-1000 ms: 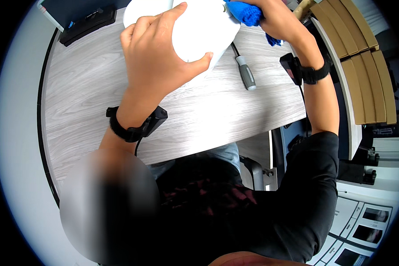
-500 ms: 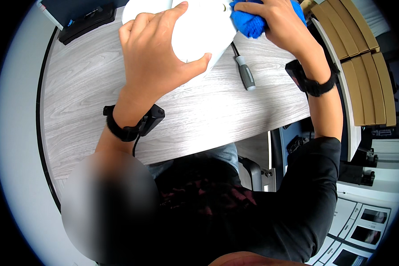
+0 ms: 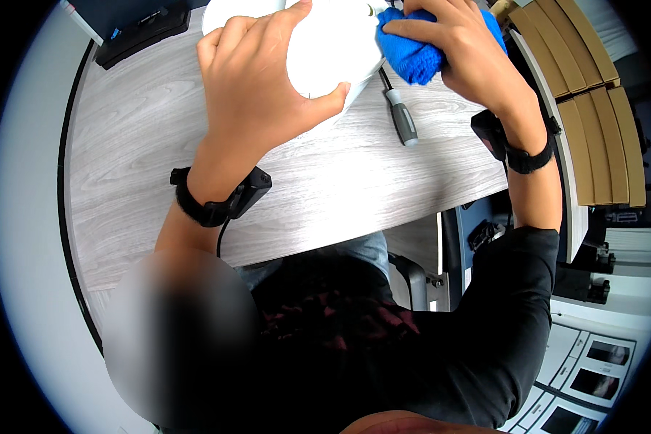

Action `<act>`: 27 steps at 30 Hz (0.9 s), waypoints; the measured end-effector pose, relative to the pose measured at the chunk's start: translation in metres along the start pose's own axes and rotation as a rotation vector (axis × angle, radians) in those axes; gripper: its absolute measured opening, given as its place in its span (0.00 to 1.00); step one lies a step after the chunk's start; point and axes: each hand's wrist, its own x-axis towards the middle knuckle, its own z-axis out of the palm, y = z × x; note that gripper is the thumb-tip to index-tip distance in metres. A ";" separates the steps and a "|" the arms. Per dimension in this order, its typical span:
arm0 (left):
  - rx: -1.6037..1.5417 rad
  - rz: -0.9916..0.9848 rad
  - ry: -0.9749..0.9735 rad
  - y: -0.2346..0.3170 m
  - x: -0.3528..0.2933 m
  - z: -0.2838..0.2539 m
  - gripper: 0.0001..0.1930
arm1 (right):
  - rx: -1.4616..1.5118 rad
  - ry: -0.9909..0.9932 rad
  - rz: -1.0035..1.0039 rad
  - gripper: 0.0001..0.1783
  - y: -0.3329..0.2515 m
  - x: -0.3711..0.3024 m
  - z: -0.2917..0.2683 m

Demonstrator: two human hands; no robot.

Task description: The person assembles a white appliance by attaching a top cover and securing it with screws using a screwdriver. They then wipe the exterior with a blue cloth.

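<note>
Head view: grey wood-grain desk [image 3: 145, 145], brown slatted panels [image 3: 593, 94] at right.

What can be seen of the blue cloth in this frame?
The blue cloth is a bright blue, nubby-textured fabric, like a microfibre rag, bunched into a wad rather than spread flat. It sits at the top of the view, above the grey wood-grain table. The right hand lies over it and presses it against the right side of the white rounded object, which the left hand grips. A screwdriver lies on the table just below it; whether they touch cannot be told. Part of the cloth is hidden under the fingers.
</note>
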 end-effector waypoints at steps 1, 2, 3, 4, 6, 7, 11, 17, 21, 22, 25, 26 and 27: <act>0.000 0.004 0.002 0.000 0.000 0.000 0.43 | 0.001 0.000 -0.029 0.21 -0.002 0.001 0.000; -0.002 0.002 0.004 0.000 0.000 0.000 0.44 | 0.002 0.000 -0.059 0.20 -0.006 0.002 -0.001; -0.004 0.000 0.005 0.000 0.001 0.000 0.44 | -0.049 0.005 -0.048 0.16 -0.015 0.005 -0.006; -0.009 0.002 0.007 0.000 0.001 0.000 0.44 | -0.068 0.021 -0.084 0.15 -0.017 0.009 -0.006; -0.017 0.004 0.003 -0.001 0.001 0.000 0.44 | -0.104 0.052 -0.158 0.14 -0.017 0.017 -0.005; -0.020 0.003 0.000 -0.001 0.001 0.000 0.44 | -0.179 0.085 -0.235 0.13 -0.016 0.022 -0.006; -0.015 0.007 -0.013 -0.003 0.000 -0.001 0.44 | -0.249 0.111 -0.339 0.13 -0.005 0.042 0.001; -0.029 -0.004 -0.015 0.000 0.001 -0.001 0.44 | -0.315 0.104 -0.315 0.12 0.005 0.066 0.011; -0.010 -0.030 -0.033 0.002 0.001 -0.002 0.44 | -0.257 0.135 -0.254 0.16 0.016 0.068 0.023; -0.008 -0.034 -0.032 0.002 0.001 -0.002 0.44 | -0.261 0.156 -0.236 0.17 0.019 0.068 0.026; -0.017 -0.012 0.005 0.001 0.000 -0.001 0.44 | -0.254 0.060 -0.147 0.20 0.017 0.074 0.022; -0.019 -0.010 0.010 0.001 0.001 0.000 0.44 | -0.240 0.038 -0.122 0.21 0.016 0.074 0.019; -0.021 -0.007 0.014 0.002 0.001 0.001 0.45 | -0.215 0.063 -0.127 0.21 0.031 0.074 0.031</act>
